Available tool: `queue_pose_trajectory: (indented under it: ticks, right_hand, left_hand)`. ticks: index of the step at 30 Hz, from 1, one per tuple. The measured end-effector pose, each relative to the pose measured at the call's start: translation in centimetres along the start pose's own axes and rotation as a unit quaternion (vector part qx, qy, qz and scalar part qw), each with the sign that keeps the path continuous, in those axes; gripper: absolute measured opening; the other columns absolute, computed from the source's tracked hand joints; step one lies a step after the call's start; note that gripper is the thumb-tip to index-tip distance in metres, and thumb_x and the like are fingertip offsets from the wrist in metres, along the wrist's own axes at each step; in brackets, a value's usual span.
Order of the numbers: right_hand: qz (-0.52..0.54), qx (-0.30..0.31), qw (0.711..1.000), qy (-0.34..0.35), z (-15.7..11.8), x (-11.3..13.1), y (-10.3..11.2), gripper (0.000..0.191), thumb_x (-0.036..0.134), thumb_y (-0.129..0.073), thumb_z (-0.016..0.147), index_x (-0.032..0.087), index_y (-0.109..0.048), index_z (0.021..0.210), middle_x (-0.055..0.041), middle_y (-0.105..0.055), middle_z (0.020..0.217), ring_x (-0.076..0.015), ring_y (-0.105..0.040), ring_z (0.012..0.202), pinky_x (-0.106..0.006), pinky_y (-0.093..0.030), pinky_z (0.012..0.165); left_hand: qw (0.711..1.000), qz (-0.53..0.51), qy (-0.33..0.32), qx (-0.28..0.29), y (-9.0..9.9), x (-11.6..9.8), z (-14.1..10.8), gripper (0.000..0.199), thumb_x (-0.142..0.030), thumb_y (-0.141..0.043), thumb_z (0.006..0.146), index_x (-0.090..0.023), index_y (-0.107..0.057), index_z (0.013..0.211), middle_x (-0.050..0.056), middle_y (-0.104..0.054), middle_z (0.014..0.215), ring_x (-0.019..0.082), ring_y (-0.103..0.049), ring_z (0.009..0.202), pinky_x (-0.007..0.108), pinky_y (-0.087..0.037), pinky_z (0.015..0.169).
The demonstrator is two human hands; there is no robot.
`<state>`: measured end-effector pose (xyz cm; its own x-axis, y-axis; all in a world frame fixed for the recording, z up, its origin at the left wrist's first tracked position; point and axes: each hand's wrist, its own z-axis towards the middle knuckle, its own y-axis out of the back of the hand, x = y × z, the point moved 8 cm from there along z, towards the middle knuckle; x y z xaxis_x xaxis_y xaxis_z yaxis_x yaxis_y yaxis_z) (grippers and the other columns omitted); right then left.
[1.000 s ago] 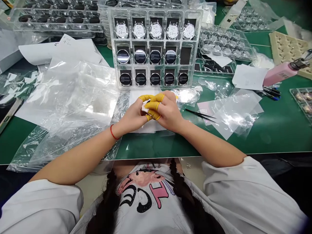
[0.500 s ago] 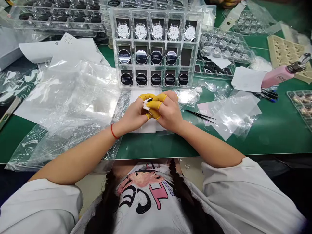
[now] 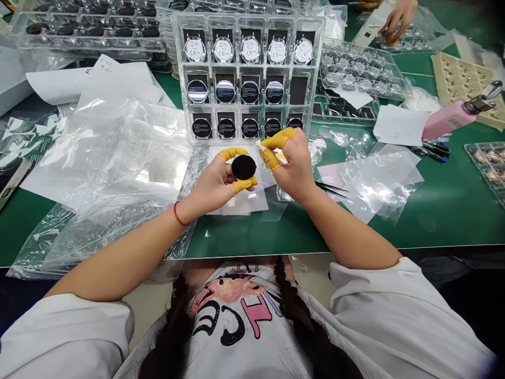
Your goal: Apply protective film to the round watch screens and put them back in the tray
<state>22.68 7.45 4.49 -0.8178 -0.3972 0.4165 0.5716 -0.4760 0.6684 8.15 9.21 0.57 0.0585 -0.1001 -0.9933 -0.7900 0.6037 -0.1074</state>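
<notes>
My left hand (image 3: 216, 181), with yellow finger cots, grips a round black watch face (image 3: 243, 167) by its edges, its dark side up. To its right, my right hand (image 3: 292, 160) pinches a small white cloth (image 3: 260, 147) between yellow-covered fingertips, apart from the watch face. White paper (image 3: 248, 202) lies beneath both hands. Just behind them stands a clear plastic tray (image 3: 183, 108) with rows of round watch pieces, silver backs in the top row and black faces below. One middle-row pocket at the right shows only a dark insert (image 3: 299, 91).
Plastic bags (image 3: 114, 152) cover the left side. Black tweezers (image 3: 333, 189), clear sheets (image 3: 371, 181) and a pink bottle (image 3: 447, 122) lie to the right. Stacked trays (image 3: 90, 45) stand at the back left. Another person's hand (image 3: 400, 18) reaches in at the back right.
My hands have moved apart. My right hand has gone right with the cloth, and the black watch face now shows in my left hand. Another person's hand has come farther into view.
</notes>
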Motion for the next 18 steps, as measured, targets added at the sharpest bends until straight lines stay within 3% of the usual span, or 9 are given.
queue_pose_trajectory:
  ticks: [7,12,18]
  right_hand:
    - [0.015,0.017,1.000,0.021,0.2,1.2,1.0,0.020,0.039,-0.049,0.097,0.027,-0.064,0.102,-0.0044,-0.062,0.092,-0.0215,-0.056,0.092,-0.048,-0.046,0.090]
    - [-0.047,0.031,0.993,0.100,-0.4,2.5,0.0,0.022,0.037,-0.047,0.098,0.028,-0.067,0.102,-0.0040,-0.060,0.093,-0.0211,-0.054,0.095,-0.049,-0.043,0.091]
    - [-0.122,0.055,0.984,0.120,-1.1,2.7,-0.7,0.022,0.033,-0.046,0.098,0.029,-0.067,0.102,-0.0043,-0.060,0.094,-0.0219,-0.053,0.099,-0.053,-0.039,0.098]
  left_hand:
    - [1.000,0.000,0.007,0.006,0.0,0.4,0.2,0.061,-0.032,-0.085,0.069,-0.022,-0.045,0.115,-0.002,-0.072,0.080,0.021,-0.077,0.074,0.035,-0.066,0.072]
    - [1.000,0.016,0.003,0.000,0.2,0.7,0.2,0.063,-0.034,-0.084,0.070,-0.022,-0.044,0.116,-0.002,-0.072,0.080,0.018,-0.076,0.073,0.031,-0.064,0.071]
    - [0.999,0.022,-0.016,-0.036,1.1,0.2,0.4,0.062,-0.033,-0.085,0.069,-0.022,-0.044,0.114,-0.006,-0.068,0.074,0.017,-0.076,0.069,0.029,-0.064,0.071]
